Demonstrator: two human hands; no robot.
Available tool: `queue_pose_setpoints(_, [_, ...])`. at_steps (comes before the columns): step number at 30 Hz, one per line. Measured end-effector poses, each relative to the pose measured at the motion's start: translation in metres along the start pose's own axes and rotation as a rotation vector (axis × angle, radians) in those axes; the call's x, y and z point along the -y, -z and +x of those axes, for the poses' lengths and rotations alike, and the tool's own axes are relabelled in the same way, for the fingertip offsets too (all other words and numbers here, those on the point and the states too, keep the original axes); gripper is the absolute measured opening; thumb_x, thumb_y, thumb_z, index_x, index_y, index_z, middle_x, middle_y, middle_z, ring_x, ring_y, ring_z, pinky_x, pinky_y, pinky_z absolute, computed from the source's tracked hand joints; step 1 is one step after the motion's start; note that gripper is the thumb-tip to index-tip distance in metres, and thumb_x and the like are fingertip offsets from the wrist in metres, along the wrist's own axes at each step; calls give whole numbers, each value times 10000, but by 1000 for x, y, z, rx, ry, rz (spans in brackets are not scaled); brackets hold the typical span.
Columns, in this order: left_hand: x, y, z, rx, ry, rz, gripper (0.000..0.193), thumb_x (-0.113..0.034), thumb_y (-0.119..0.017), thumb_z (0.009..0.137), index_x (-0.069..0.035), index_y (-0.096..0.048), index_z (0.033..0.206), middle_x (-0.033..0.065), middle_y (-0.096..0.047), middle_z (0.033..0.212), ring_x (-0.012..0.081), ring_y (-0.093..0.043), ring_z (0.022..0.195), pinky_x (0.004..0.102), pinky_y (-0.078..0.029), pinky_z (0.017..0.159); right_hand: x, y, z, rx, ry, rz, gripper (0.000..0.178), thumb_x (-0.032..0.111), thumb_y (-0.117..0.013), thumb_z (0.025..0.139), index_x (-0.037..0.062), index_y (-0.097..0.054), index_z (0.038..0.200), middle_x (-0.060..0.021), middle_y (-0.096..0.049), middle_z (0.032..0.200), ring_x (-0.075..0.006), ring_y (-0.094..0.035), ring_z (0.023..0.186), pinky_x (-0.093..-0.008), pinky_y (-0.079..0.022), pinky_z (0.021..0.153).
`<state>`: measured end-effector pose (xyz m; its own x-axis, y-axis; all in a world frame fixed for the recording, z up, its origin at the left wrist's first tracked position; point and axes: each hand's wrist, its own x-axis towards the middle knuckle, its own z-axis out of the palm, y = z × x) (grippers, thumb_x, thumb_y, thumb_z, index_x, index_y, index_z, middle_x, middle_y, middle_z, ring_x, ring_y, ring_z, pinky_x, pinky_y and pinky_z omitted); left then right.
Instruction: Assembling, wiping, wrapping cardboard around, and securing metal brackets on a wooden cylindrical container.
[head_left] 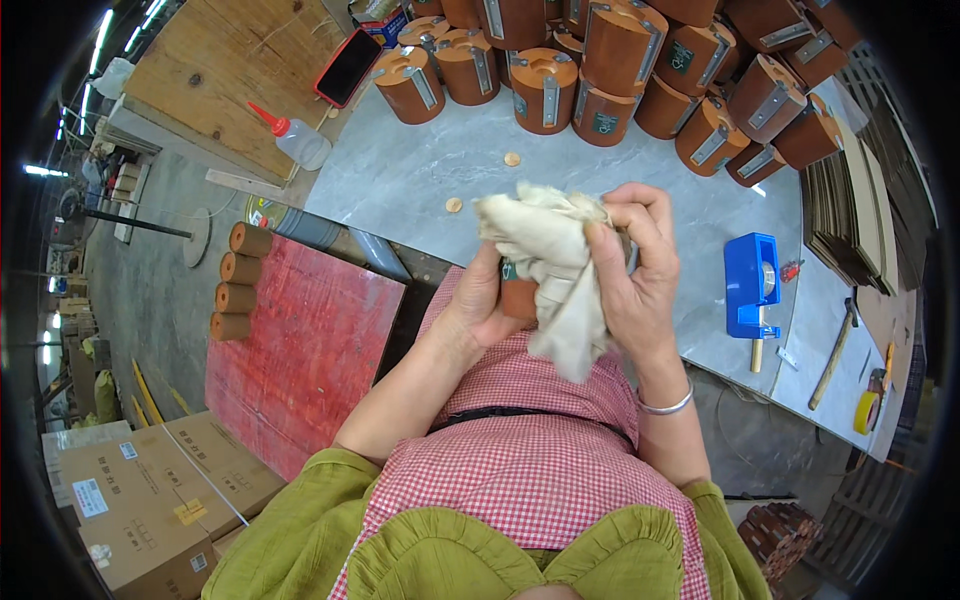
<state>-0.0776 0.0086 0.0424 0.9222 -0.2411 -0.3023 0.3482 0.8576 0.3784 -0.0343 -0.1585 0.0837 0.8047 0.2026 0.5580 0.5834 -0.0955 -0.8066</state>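
In front of my waist, my left hand (pixel 476 308) is closed round a reddish-brown cylinder (pixel 518 299) with a small dark green label. A crumpled cream cloth (pixel 562 262) drapes over the cylinder and hides most of it. My right hand (pixel 645 262) pinches the cloth against the cylinder's upper right side, thumb in front and fingers curled behind. More brown cylinders (pixel 546 95) with metal strips down their sides stand and lie stacked at the table's far side. Two small pale round discs (pixel 454 205) rest on the tabletop beyond my hands.
The grey marbled table (pixel 400 190) also bears a blue tape dispenser (pixel 750 287), a hammer (pixel 833 355) and stacked cardboard sheets (pixel 850 205). At left are a red-capped bottle (pixel 295 138), a phone (pixel 348 68), a red board (pixel 300 340) with several cylinders along its edge, and a carton (pixel 165 500).
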Motion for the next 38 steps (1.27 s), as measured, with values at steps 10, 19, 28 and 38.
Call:
queue_pose_setpoints(10, [1,-19,-9,71,-13,86,525,-463,-455,1111,-70,-515,1455,110,-611,1439,243,-614,1320,423,-504,1143,48,3,-22,137,96,-290,559,210,-847,781,17,-687,1280,-233,-591,1297,-381,-582,1158,-458,-462,999])
queue_pose_setpoints(19, [4,-28,-11,-167,34,284,670,-580,-551,1043,-68,-511,1472,156,-629,1397,291,-639,1271,513,-527,1092,-8,-8,11,-64,75,-273,342,115,-838,781,25,-677,1069,-160,-622,1005,-318,-625,918,-396,-499,792])
queue_pose_setpoints(28, [1,-16,-5,-56,111,83,698,-615,-526,1043,-82,-499,1492,147,-624,1411,288,-621,1294,501,-516,1086,18,12,16,-193,12,-276,312,154,-842,764,19,-690,1001,-167,-670,1026,-345,-653,961,-401,-519,855])
queue_pose_setpoints(38, [0,-11,-8,155,158,31,831,-652,-581,1003,-72,-406,1573,198,-549,1511,415,-562,1362,539,-499,1108,-38,31,44,-251,-544,82,218,223,-803,908,39,-726,994,-115,-742,1165,-295,-682,1148,-378,-507,1025])
